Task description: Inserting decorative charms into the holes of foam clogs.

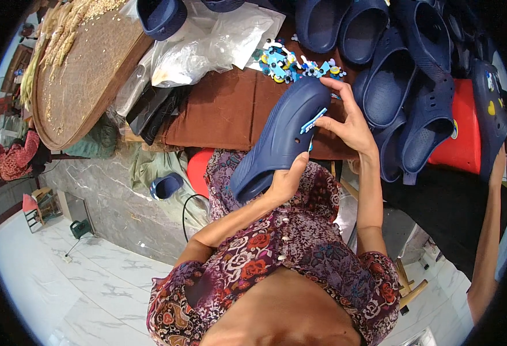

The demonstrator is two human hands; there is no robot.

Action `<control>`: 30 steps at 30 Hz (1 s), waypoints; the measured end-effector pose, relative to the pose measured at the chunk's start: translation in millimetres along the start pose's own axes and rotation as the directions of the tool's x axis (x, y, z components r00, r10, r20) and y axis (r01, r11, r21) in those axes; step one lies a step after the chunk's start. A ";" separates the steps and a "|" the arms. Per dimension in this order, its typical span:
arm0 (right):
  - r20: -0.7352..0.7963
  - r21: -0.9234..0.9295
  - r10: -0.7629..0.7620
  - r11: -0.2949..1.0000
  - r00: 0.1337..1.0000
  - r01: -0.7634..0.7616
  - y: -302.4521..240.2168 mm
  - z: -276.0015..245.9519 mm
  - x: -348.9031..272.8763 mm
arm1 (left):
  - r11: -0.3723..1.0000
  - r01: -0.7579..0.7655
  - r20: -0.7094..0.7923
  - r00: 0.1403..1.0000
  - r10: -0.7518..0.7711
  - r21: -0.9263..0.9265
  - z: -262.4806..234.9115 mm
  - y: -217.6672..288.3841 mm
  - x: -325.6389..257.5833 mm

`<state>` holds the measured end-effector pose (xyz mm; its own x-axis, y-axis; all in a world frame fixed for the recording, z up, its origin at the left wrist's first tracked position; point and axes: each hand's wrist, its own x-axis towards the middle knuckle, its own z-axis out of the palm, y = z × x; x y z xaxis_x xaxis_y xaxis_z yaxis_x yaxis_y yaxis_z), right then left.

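Note:
A navy clog (279, 124) is held up over my lap, tilted with its toe toward the upper right. My left hand (288, 183) is closed around its heel-side opening, with the thumb on the upper. At the toe, my right hand (351, 122) grips the clog, its index finger over the toe edge and its thumb against a long blue-and-white shoe charm (313, 121). Another small blue charm (310, 146) shows near my left thumb, partly hidden. Beyond the toe lies a pile of loose blue, white and yellow charms (281, 62).
Brown cloth (219, 109) covers the work surface, with plastic bags (207, 49) on it. Several navy clogs (385, 86) crowd the right. Another person's hand (500, 161) holds a decorated clog (486, 101) beside a red object (458, 135). A woven tray (80, 81) stands left.

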<state>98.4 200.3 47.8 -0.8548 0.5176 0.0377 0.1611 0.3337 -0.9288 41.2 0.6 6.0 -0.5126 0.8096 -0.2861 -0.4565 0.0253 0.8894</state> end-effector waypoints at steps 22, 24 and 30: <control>-0.052 -0.053 0.016 0.998 0.998 -0.019 6.0 18.9 10.1 | 0.974 0.128 -0.012 0.991 -0.133 -0.187 -14.9 18.6 15.9; -0.097 -0.023 0.024 0.999 0.995 -0.027 9.0 21.5 6.3 | 0.878 0.167 -0.018 0.980 -0.196 -0.449 -8.5 35.4 17.1; -0.224 -0.137 -0.087 0.989 0.971 0.057 -1.7 15.6 -2.3 | 0.694 0.263 0.134 0.963 -0.235 -0.670 -14.2 59.4 27.9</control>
<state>92.3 186.2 43.5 -0.7330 0.6501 0.2003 0.1782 0.4676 -0.8658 -10.6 16.4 45.8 -0.2884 0.8522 -0.4365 -0.9390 -0.1625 0.3031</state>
